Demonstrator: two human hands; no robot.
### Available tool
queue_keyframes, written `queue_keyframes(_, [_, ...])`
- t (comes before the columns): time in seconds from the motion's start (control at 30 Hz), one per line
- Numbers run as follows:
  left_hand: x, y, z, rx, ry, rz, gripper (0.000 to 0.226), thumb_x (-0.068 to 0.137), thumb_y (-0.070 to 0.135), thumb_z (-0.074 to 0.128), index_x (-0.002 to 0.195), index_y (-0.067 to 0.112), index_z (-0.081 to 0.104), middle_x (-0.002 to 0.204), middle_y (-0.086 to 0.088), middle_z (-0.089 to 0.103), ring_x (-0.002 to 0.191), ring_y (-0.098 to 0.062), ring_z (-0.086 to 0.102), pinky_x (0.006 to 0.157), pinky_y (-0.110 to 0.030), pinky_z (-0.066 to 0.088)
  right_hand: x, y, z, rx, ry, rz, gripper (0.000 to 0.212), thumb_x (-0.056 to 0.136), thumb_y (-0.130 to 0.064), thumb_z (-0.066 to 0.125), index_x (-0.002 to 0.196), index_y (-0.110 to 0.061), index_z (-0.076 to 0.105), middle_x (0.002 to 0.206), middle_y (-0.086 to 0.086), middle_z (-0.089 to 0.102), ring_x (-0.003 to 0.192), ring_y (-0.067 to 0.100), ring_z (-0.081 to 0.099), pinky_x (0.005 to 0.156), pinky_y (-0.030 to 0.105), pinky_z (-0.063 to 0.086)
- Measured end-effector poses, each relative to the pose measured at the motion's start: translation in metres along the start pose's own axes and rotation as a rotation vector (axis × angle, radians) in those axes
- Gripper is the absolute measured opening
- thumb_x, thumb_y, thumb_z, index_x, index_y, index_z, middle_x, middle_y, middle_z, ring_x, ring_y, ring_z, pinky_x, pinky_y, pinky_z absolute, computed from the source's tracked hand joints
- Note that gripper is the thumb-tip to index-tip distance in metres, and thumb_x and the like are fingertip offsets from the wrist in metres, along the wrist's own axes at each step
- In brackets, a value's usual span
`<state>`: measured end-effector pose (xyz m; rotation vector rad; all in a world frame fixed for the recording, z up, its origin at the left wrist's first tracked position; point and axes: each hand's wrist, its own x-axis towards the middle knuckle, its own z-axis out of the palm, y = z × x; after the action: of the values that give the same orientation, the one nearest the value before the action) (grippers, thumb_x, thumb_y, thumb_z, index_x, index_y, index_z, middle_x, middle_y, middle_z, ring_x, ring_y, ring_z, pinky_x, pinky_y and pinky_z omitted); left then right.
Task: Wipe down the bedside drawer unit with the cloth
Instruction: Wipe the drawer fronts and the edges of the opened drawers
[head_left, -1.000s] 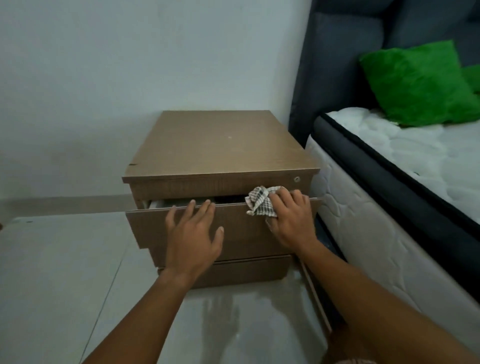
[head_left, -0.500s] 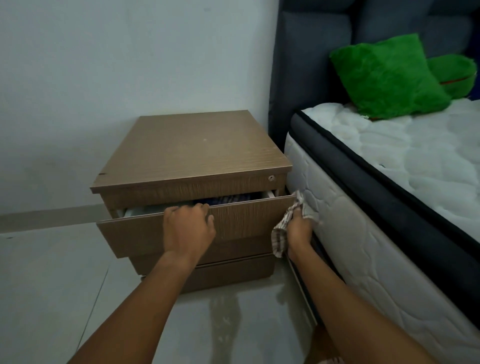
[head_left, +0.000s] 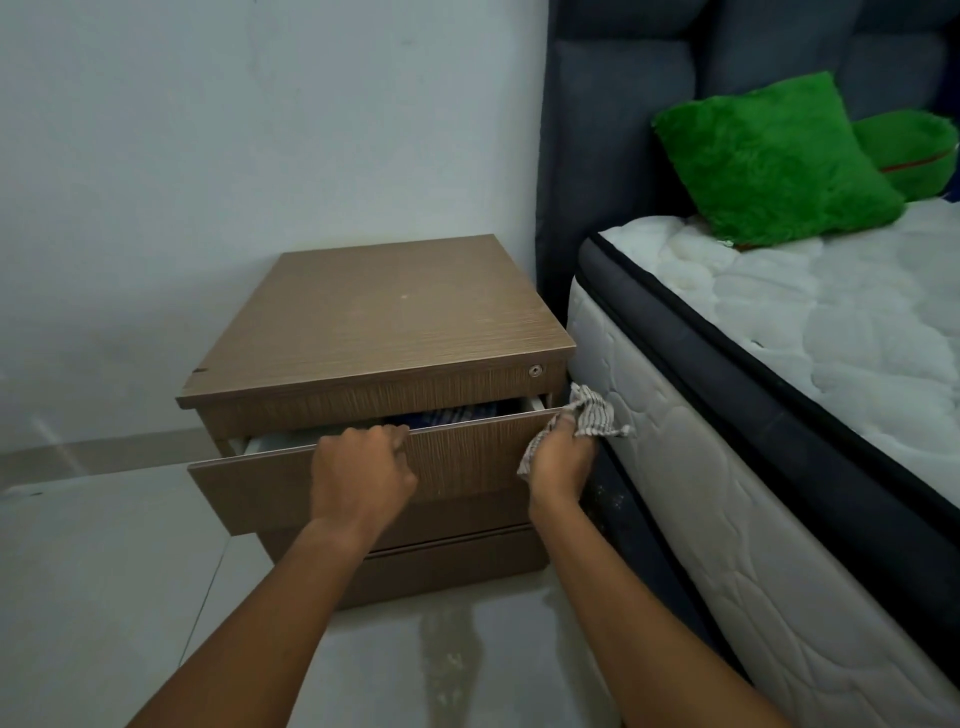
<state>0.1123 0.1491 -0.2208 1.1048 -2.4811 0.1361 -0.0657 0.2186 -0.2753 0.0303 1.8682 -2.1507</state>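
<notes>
The brown wooden bedside drawer unit (head_left: 379, 322) stands against the white wall, beside the bed. Its top drawer (head_left: 260, 483) is pulled partly out, with dark fabric showing inside. My left hand (head_left: 361, 475) grips the top edge of that drawer front, fingers curled over it. My right hand (head_left: 558, 462) is at the drawer's right end, in the gap next to the mattress, shut on a checked cloth (head_left: 592, 413). The cloth bunches above my fingers and presses against the drawer's right corner.
The white quilted mattress (head_left: 727, 467) lies very close on the right, leaving a narrow gap. A dark grey headboard (head_left: 613, 130) rises behind it, with green pillows (head_left: 769, 161) on the bed. Pale tiled floor (head_left: 104, 597) stretches to the left and in front.
My right hand carried the cloth from the drawer's top edge to its right end by the mattress. My left hand went from flat on the front to gripping the top edge. The drawer came out further.
</notes>
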Motion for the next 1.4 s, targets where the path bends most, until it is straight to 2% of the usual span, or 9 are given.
queue_keyframes(0.2, [-0.002, -0.001, 0.003, -0.015, 0.004, -0.016, 0.034, 0.081, 0.027, 0.065, 0.113, 0.02, 0.075, 0.081, -0.002, 0.078, 0.068, -0.023, 0.071, 0.069, -0.033, 0.053, -0.022, 0.011, -0.004, -0.606, -0.155, -0.671, 0.059, 0.093, -0.069, 0.028, 0.13, -0.035, 0.06, 0.161, -0.011, 0.021, 0.15, 0.031, 0.001, 0.117, 0.045, 0.011])
queue_keyframes(0.37, [-0.004, 0.001, 0.003, -0.081, 0.041, -0.023, 0.046, 0.077, 0.037, 0.061, 0.115, 0.017, 0.074, 0.101, -0.002, 0.078, 0.084, -0.023, 0.074, 0.08, -0.036, 0.054, 0.006, 0.035, -0.021, -0.513, -0.078, -0.892, 0.033, 0.1, -0.032, 0.046, 0.127, -0.03, 0.065, 0.147, -0.006, 0.044, 0.139, 0.02, 0.035, 0.111, 0.049, 0.038])
queue_keyframes(0.5, [-0.005, 0.002, 0.004, -0.111, 0.061, -0.028, 0.053, 0.073, 0.043, 0.055, 0.114, 0.016, 0.074, 0.104, -0.003, 0.077, 0.089, -0.024, 0.074, 0.08, -0.034, 0.054, 0.012, 0.028, -0.023, -0.322, -0.018, -0.691, 0.033, 0.103, -0.023, 0.046, 0.133, -0.025, 0.058, 0.136, -0.007, 0.045, 0.118, 0.007, 0.049, 0.089, 0.021, 0.047])
queue_keyframes(0.6, [-0.005, 0.0, 0.006, -0.124, 0.063, -0.023, 0.054, 0.074, 0.045, 0.054, 0.115, 0.016, 0.074, 0.106, -0.003, 0.077, 0.09, -0.023, 0.074, 0.08, -0.034, 0.055, 0.024, 0.032, -0.023, -0.182, -0.051, -0.226, 0.036, 0.106, -0.036, 0.035, 0.128, -0.019, 0.059, 0.12, -0.001, 0.057, 0.104, 0.017, 0.058, 0.069, 0.021, 0.041])
queue_keyframes(0.73, [-0.005, -0.001, 0.011, -0.144, 0.092, -0.015, 0.053, 0.075, 0.044, 0.055, 0.114, 0.015, 0.075, 0.105, -0.005, 0.077, 0.084, -0.023, 0.075, 0.08, -0.034, 0.056, 0.029, 0.073, -0.037, 0.058, -0.191, 0.283, 0.039, 0.105, -0.039, 0.035, 0.114, -0.02, 0.067, 0.106, 0.006, 0.071, 0.098, 0.023, 0.067, 0.078, 0.032, 0.053])
queue_keyframes(0.93, [-0.006, -0.011, 0.018, -0.178, 0.18, 0.046, 0.047, 0.076, 0.038, 0.052, 0.107, 0.014, 0.078, 0.102, -0.008, 0.077, 0.081, -0.022, 0.074, 0.08, -0.037, 0.058, -0.01, 0.084, -0.009, 0.203, 0.174, 0.297, 0.035, 0.102, -0.03, 0.039, 0.126, -0.023, 0.062, 0.116, 0.004, 0.068, 0.099, 0.024, 0.065, 0.094, 0.042, 0.053])
queue_keyframes(1.07, [-0.002, -0.021, 0.023, -0.35, 0.215, 0.068, 0.047, 0.079, 0.034, 0.043, 0.105, 0.018, 0.078, 0.086, -0.001, 0.079, 0.053, 0.003, 0.052, 0.079, -0.03, 0.049, -0.016, 0.056, 0.008, 0.312, 0.274, -0.04, 0.044, 0.104, -0.015, 0.041, 0.147, -0.016, 0.041, 0.139, 0.006, 0.054, 0.112, 0.019, 0.06, 0.083, 0.019, 0.054])
queue_keyframes(1.2, [0.006, -0.044, 0.031, -0.562, 0.278, 0.12, 0.041, 0.089, 0.036, 0.041, 0.096, 0.023, 0.08, 0.053, 0.026, 0.053, 0.059, 0.006, 0.054, 0.096, -0.038, 0.039, -0.034, 0.091, 0.056, -0.104, 0.202, -0.52, 0.052, 0.1, -0.022, 0.044, 0.15, -0.015, 0.032, 0.16, 0.015, 0.028, 0.147, 0.032, 0.028, 0.118, 0.055, 0.027])
queue_keyframes(1.4, [0.027, -0.067, 0.042, -0.715, 0.252, 0.282, 0.075, 0.099, 0.058, 0.028, 0.063, 0.009, 0.072, 0.06, -0.014, 0.07, 0.059, -0.03, 0.067, 0.066, -0.042, 0.048, -0.089, 0.188, 0.121, -0.68, -0.273, -1.359, 0.034, 0.102, -0.036, 0.043, 0.129, -0.022, 0.059, 0.137, 0.015, 0.06, 0.133, 0.05, 0.045, 0.118, 0.058, 0.019])
